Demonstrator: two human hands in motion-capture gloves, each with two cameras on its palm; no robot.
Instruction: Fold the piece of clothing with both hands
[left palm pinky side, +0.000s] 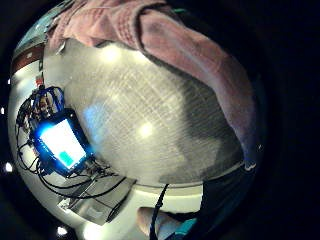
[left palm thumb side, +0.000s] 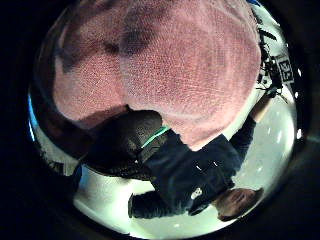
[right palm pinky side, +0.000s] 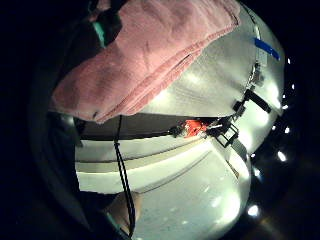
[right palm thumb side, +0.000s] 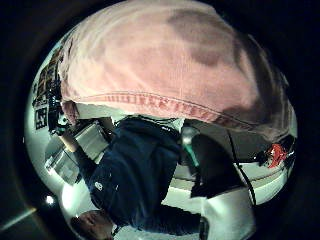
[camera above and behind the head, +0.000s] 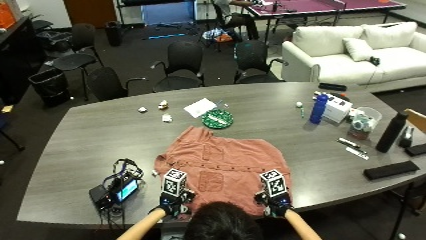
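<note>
A salmon-pink shirt (camera above and behind the head: 223, 160) lies spread on the grey table (camera above and behind the head: 86, 135), its near hem at the table's front edge. My left hand (camera above and behind the head: 170, 202) grips the hem's left corner and my right hand (camera above and behind the head: 275, 201) grips its right corner. In the left little finger side palm view the shirt (left palm pinky side: 190, 50) hangs lifted above the table top (left palm pinky side: 145, 125) and casts a shadow. The right little finger side palm view likewise shows a fold of shirt (right palm pinky side: 145, 55) raised off the table (right palm pinky side: 220, 70). A black gloved finger (left palm thumb side: 125, 145) curls under the cloth (left palm thumb side: 190, 65).
A small device with a lit screen and cables (camera above and behind the head: 118, 187) sits left of my left hand, also seen as the device (left palm pinky side: 60, 142). Beyond the shirt lie a green round disc (camera above and behind the head: 217, 119) and a paper (camera above and behind the head: 200, 107). A blue bottle (camera above and behind the head: 319, 108), black bottle (camera above and behind the head: 390, 131) and black case (camera above and behind the head: 391, 170) stand at the right.
</note>
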